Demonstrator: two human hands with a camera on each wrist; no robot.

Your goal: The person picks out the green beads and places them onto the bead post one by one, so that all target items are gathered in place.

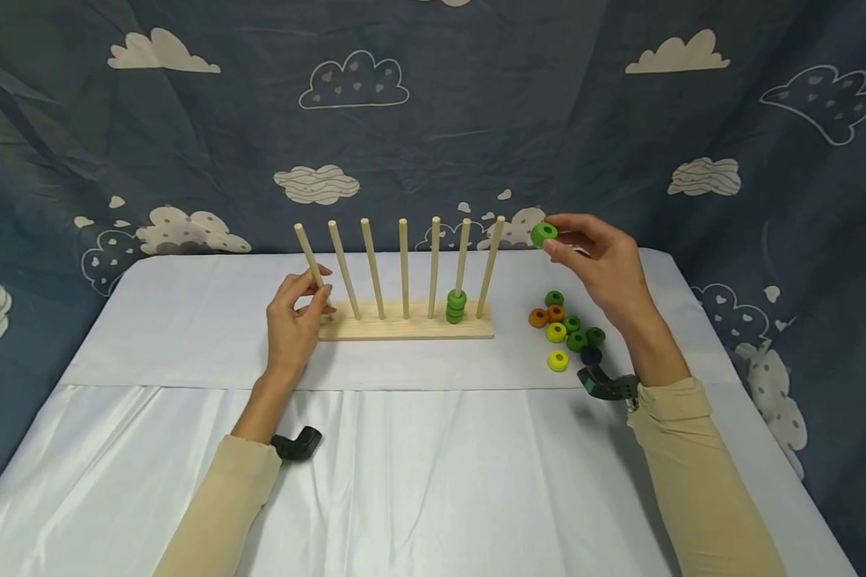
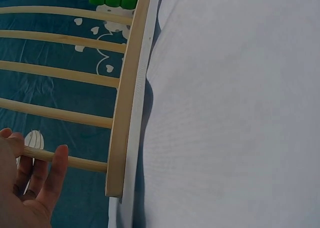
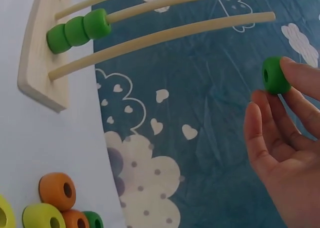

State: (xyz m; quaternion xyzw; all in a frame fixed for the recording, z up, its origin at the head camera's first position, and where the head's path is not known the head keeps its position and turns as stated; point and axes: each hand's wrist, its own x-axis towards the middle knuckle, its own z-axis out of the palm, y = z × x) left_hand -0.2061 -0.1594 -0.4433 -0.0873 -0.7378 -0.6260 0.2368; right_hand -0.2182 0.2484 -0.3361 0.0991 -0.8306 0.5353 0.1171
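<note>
A wooden peg rack [image 1: 404, 327] with several upright dowels stands on the white table. My left hand [image 1: 296, 320] holds its leftmost dowel [image 2: 85, 164] between thumb and fingers. Three green beads [image 3: 80, 30] are stacked at the bottom of the second dowel from the right. Up beside the rightmost dowel [image 3: 165, 40], and apart from it, my right hand [image 1: 599, 260] pinches a green bead [image 1: 544, 233] between thumb and fingertips. The hole of this bead shows in the right wrist view.
Right of the rack lies a loose group of beads: orange [image 1: 538, 318], yellow [image 1: 557, 361], several green [image 1: 576, 341] and a dark blue one [image 1: 590, 356]. A dark cloth with white clouds [image 1: 354, 80] hangs behind the table [image 1: 188, 320].
</note>
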